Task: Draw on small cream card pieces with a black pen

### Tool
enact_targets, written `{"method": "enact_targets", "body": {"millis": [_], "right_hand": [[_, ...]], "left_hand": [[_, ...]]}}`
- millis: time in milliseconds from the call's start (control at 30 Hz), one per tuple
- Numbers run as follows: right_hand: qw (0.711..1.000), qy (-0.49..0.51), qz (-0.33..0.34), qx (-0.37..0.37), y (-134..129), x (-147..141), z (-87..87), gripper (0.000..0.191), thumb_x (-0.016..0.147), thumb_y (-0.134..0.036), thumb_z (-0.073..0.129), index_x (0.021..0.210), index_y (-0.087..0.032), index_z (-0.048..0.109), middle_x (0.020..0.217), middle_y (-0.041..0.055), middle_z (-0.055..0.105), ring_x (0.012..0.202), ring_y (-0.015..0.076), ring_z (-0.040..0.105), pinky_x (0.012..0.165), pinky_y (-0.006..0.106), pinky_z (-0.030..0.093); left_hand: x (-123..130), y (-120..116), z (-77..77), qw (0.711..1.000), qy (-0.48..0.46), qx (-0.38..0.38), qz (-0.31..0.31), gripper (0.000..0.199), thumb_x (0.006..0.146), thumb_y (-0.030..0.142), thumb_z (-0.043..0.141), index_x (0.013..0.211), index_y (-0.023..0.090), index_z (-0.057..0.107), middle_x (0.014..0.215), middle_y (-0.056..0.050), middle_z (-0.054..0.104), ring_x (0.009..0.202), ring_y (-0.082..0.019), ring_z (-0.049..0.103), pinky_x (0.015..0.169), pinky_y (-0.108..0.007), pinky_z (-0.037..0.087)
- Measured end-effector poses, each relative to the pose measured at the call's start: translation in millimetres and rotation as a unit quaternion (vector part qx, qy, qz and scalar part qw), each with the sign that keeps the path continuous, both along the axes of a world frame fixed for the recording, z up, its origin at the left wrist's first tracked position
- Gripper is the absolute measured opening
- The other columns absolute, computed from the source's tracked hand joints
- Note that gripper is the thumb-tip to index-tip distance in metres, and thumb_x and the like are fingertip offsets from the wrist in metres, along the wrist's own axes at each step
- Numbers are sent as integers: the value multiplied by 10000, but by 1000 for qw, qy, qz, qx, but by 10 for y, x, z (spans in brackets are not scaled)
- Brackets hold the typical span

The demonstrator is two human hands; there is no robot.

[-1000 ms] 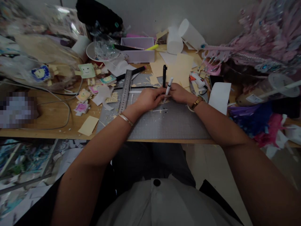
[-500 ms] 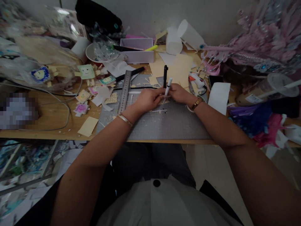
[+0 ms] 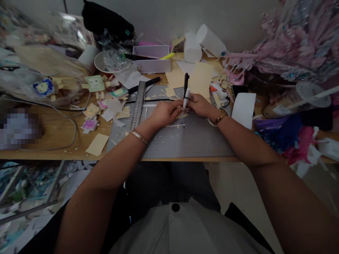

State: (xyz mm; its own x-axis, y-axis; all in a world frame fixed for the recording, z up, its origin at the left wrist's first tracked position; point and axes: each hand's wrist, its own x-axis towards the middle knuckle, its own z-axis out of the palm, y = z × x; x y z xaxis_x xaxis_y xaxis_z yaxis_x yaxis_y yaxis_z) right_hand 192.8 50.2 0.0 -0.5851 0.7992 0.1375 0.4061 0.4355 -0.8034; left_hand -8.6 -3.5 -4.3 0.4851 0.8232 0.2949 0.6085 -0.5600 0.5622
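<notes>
Near edge of the table [image 3: 60, 153]: a yellow card [image 3: 97, 144] lies at its left part, just beside the grey mat [image 3: 201, 143].
Mat: it carries small paper scraps and a thin white strip [image 3: 177, 125], which lies nearer than the fingers.
Left hand [image 3: 162, 113]: its fingers are bent and come close to the right hand; what they grip, one cannot tell.
Right hand [image 3: 199, 104]: its fingers are also bent, at the pens; the exact grip is hidden.
White pen [image 3: 186, 98]: it stands nearly upright between the two hands, slightly tilted; which hand holds it is not clear.
Black pen [image 3: 186, 84]: it rises just behind the white pen, its lower part hidden.
Left side: a metal ruler [image 3: 138, 104] lies slantwise on the mat; small paper figures [image 3: 95, 84] are farther left.
Right side: a white paper [image 3: 244, 111] and a glue gun [image 3: 219, 91] are beyond the right wrist.
Far side: yellow sheets [image 3: 201, 77], a lilac box [image 3: 155, 66] and two white rolls [image 3: 192, 51].
</notes>
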Motion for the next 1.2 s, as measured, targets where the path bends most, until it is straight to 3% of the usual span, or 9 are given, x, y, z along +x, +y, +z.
{"method": "enact_targets", "body": {"millis": [233,333,433,600,767,1200], "right_hand": [[977,99,-186,-16,-150,170,240,484,943,-707,556,954,-225,600,691,13,595,598,149,564,569,288,488],[973,92,-210,-26,-315,202,144,394,911,-613,642,907,-221,594,694,23,625,592,171,585,564,315,507],[969,72,-237,11,-481,179,11,305,883,-518,664,841,-228,581,700,24,630,642,191,602,616,333,507],[967,24,-245,64,-591,130,-8,195,869,-394,637,806,-223,569,675,12,616,647,187,576,646,330,461],[970,7,-238,53,-588,120,43,88,822,-278,630,793,-203,593,681,15,624,653,186,572,660,325,441],[974,-3,-220,53,-595,126,24,134,850,-336,645,819,-211,608,690,16,626,652,186,562,661,333,441]], "left_hand": [[32,25,-54,997,-81,-12,-3,334,1031,413,421,975,193,666,808,-47,692,740,-182,628,704,-296,477],[47,38,-62,996,-89,-13,-2,327,1029,418,426,924,192,639,792,-43,661,738,-180,612,711,-299,478],[47,45,-73,996,-85,-13,-2,301,1028,387,427,948,185,636,812,-43,662,757,-180,617,727,-297,485],[37,41,-82,996,-81,-23,-12,271,1019,364,428,997,186,631,813,-29,658,754,-172,606,727,-282,486],[39,46,-81,997,-71,-36,-17,252,1010,354,428,939,190,606,795,-19,637,747,-163,591,726,-274,477],[36,63,-104,996,-79,-29,-36,259,1011,351,430,961,192,628,808,-24,643,750,-166,592,731,-285,474]]}}
